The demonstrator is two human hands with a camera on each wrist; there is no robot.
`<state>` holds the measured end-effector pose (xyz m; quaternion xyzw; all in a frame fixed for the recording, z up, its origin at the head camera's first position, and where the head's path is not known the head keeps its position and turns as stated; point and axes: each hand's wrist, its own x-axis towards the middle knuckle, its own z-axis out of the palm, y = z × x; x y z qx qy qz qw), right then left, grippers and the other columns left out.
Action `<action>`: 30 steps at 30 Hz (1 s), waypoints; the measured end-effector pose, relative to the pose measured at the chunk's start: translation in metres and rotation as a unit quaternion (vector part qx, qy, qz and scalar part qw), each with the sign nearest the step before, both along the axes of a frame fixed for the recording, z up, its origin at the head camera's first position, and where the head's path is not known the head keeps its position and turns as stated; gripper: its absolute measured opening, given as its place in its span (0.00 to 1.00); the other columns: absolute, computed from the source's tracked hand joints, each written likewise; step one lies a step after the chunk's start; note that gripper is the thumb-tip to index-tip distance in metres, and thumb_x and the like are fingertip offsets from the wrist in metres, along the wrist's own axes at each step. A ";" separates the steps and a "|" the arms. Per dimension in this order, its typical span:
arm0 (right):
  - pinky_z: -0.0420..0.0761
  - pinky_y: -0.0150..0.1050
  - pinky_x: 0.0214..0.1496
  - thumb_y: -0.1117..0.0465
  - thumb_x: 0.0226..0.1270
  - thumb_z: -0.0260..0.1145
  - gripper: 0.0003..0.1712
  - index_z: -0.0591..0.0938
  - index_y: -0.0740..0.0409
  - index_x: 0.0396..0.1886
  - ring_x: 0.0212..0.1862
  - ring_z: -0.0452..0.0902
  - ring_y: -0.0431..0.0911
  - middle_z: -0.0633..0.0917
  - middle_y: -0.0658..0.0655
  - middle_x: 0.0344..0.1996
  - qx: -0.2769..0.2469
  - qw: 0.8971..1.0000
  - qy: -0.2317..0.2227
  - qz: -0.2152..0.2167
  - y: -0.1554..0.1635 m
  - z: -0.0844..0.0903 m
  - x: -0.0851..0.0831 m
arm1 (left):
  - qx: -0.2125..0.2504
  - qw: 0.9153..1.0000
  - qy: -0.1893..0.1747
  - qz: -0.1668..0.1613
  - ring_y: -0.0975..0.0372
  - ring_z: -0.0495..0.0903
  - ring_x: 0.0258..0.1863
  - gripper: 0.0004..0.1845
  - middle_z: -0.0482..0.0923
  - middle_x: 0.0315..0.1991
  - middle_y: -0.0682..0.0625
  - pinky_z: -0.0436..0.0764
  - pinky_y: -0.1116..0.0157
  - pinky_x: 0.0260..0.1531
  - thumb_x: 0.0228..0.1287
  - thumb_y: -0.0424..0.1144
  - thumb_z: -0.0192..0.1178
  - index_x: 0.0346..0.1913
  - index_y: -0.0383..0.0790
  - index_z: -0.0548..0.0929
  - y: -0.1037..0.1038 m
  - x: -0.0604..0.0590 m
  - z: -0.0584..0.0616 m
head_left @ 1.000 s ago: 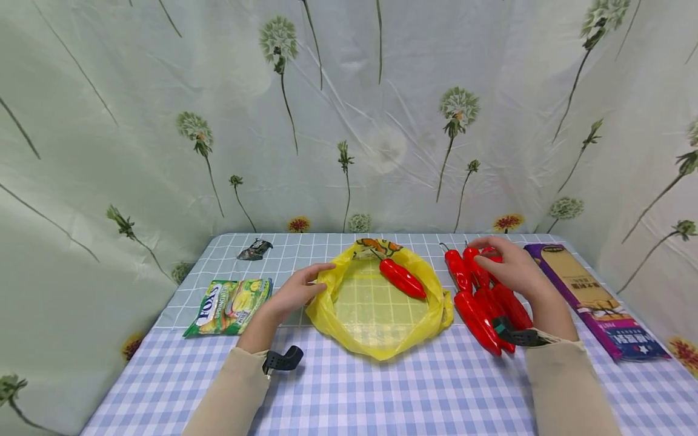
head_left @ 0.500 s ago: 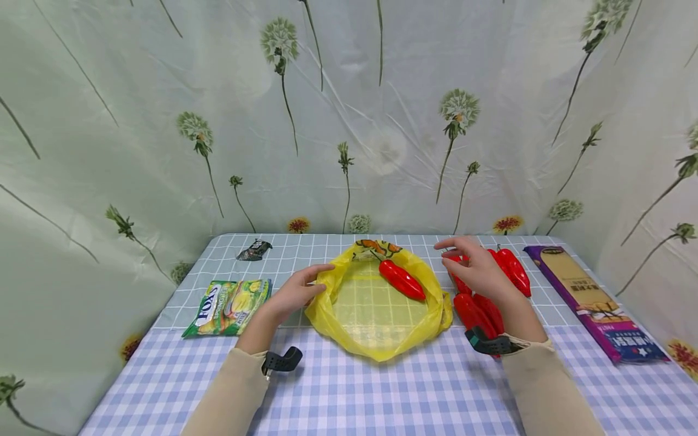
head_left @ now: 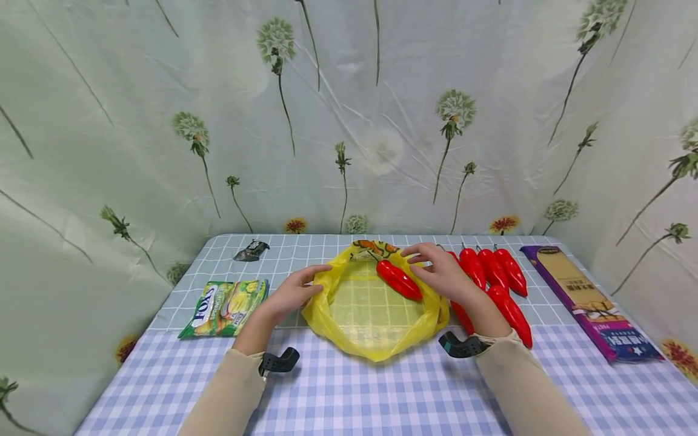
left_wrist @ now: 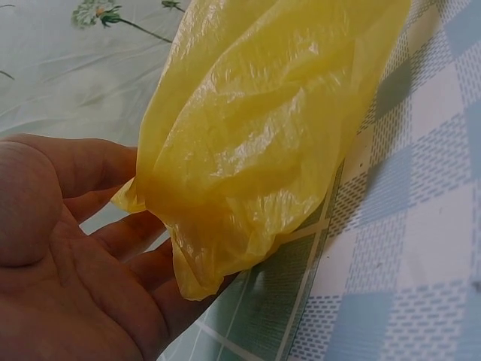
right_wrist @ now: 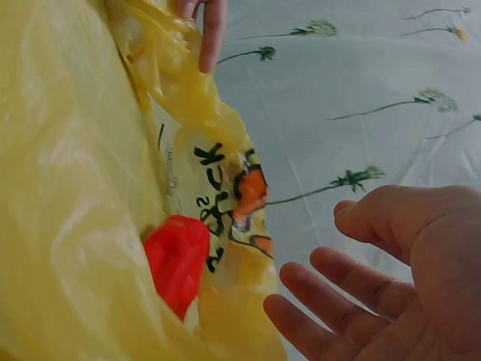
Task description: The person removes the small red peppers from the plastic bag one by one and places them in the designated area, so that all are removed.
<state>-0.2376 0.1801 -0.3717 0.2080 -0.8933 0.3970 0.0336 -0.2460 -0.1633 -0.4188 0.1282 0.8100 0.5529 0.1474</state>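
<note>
A yellow plastic bag lies spread with its mouth upward, and one red chili pepper rests inside it. My left hand touches the bag's left rim, thumb and fingers spread apart. In the left wrist view the bag covers some fingertips. My right hand hovers over the bag's right rim with loosely bent fingers and nothing in them. The right wrist view shows that hand beside the printed rim, apart from the pepper. Several more red chili peppers lie right of the bag, partly behind my right forearm.
A green FOX'S candy packet lies to the left, with a small black wrapper behind it. A long purple pasta packet lies at the far right. The checked tablecloth ends at a dandelion-print curtain.
My right hand has moved left from above the pepper pile to the bag's right rim, uncovering most of the loose peppers. My left hand and the pepper inside the bag stay put.
</note>
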 end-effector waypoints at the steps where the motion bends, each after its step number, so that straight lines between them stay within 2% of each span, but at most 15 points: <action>1: 0.82 0.57 0.59 0.66 0.71 0.60 0.17 0.78 0.57 0.58 0.60 0.80 0.60 0.79 0.63 0.60 -0.001 1.000 -0.004 0.005 -0.002 0.000 -0.001 | 0.001 1.000 -0.002 0.000 0.51 0.71 0.66 0.26 0.63 0.76 0.44 0.80 0.66 0.49 0.74 0.34 0.53 0.72 0.49 0.70 0.000 0.000 0.000; 12: 0.80 0.54 0.62 0.64 0.72 0.59 0.21 0.76 0.59 0.63 0.64 0.77 0.62 0.79 0.62 0.64 0.031 0.997 -0.060 0.037 -0.018 -0.001 -0.014 | -0.002 1.000 -0.006 0.004 0.49 0.69 0.70 0.25 0.63 0.76 0.45 0.80 0.63 0.54 0.74 0.34 0.53 0.72 0.50 0.71 0.002 -0.001 0.000; 23: 0.74 0.57 0.69 0.62 0.72 0.60 0.21 0.76 0.60 0.63 0.67 0.74 0.62 0.79 0.63 0.64 0.056 0.995 -0.068 0.041 -0.037 0.000 -0.021 | -0.003 1.000 0.003 0.004 0.52 0.72 0.63 0.25 0.65 0.75 0.43 0.79 0.66 0.49 0.73 0.34 0.53 0.71 0.48 0.71 0.002 0.001 0.003; 30: 0.72 0.58 0.70 0.60 0.72 0.62 0.24 0.75 0.55 0.66 0.69 0.72 0.60 0.78 0.61 0.66 0.094 0.991 -0.090 0.038 -0.040 -0.002 -0.022 | -0.006 1.000 0.004 0.006 0.50 0.71 0.67 0.25 0.64 0.75 0.43 0.80 0.63 0.53 0.74 0.34 0.53 0.71 0.49 0.71 0.002 0.003 0.001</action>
